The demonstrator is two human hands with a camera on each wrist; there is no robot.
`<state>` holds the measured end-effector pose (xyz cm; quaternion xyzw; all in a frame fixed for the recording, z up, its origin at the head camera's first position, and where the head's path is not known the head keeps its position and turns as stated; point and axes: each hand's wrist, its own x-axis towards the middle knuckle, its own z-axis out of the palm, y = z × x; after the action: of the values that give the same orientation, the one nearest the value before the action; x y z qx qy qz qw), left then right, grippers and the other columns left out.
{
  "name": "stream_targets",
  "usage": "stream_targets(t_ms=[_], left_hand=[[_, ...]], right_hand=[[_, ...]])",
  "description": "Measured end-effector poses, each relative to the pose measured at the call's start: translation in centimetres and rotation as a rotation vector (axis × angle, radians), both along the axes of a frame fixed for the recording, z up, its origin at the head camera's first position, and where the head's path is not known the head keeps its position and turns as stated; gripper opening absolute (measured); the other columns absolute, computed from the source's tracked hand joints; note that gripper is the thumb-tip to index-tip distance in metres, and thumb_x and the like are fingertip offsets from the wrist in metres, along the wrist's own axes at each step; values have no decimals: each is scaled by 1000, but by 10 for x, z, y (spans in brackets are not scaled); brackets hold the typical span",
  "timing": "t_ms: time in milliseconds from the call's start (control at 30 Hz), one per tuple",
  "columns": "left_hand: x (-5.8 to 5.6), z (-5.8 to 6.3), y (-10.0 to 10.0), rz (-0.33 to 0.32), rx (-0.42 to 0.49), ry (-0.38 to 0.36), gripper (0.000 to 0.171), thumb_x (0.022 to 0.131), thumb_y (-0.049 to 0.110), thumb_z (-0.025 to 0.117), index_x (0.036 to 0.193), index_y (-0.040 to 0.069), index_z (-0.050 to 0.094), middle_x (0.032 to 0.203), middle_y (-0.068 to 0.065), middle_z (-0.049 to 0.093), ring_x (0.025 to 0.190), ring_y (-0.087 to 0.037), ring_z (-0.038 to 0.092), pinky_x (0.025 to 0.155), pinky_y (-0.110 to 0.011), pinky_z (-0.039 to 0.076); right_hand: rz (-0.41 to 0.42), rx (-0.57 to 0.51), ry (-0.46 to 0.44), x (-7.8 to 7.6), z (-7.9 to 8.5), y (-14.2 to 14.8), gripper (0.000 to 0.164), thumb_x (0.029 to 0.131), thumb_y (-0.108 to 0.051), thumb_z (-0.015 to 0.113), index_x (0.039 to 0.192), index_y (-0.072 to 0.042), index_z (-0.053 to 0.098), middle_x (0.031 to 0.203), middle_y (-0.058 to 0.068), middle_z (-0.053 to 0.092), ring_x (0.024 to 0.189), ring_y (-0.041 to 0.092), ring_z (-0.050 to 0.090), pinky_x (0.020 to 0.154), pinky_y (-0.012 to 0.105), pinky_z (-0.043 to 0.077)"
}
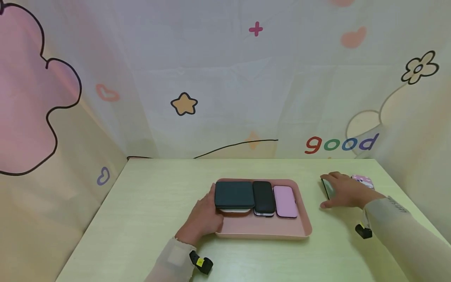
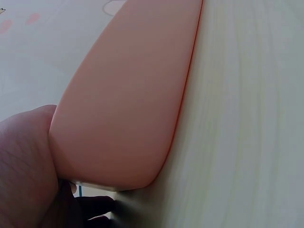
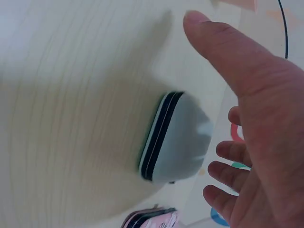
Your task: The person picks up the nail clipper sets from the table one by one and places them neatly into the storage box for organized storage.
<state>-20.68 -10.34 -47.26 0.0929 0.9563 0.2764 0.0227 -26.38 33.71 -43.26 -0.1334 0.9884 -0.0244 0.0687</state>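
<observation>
My left hand [image 1: 204, 216] holds the left side of a pink tray [image 1: 262, 228], its thumb at the front corner; the left wrist view shows the tray's smooth outer wall [image 2: 123, 99] close up. Inside the tray lie a dark teal case [image 1: 234, 194] on top of a paler item, a black case [image 1: 264, 197] over another item, and a pink flat case [image 1: 285, 201]. My right hand [image 1: 347, 190] is over a pale green case with a black zip edge [image 3: 183, 137], fingers and thumb spread apart around it. Open space shows between thumb and case in the right wrist view.
A pink and white patterned case [image 1: 363, 181] lies just right of the right hand. The pale wooden table [image 1: 141, 219] meets a printed curtain [image 1: 218, 70] at the back, with curtain at both sides too.
</observation>
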Motion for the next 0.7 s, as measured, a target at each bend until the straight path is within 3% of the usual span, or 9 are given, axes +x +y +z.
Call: stream_targets(t_ms=[433,700], left_hand=[[1,1,1,0,-12,-14,91,78,21,56,151,11,3,150,-10,30,134,-27,34,109,-48,25],[1,0,0,8,-11,-16,92,77,20,57,151,12,3,147,-14,33,133,-27,36,110,-51,21]], right_hand=[[-71,3,-95,6,-5,15,117,56,-80,62,144,-10,29,143,33,24,121,58,32,85,70,36],[-92,-32,-98,5,-9,15,115,56,-80,62,144,-13,31,138,28,31,114,49,42,81,67,41]])
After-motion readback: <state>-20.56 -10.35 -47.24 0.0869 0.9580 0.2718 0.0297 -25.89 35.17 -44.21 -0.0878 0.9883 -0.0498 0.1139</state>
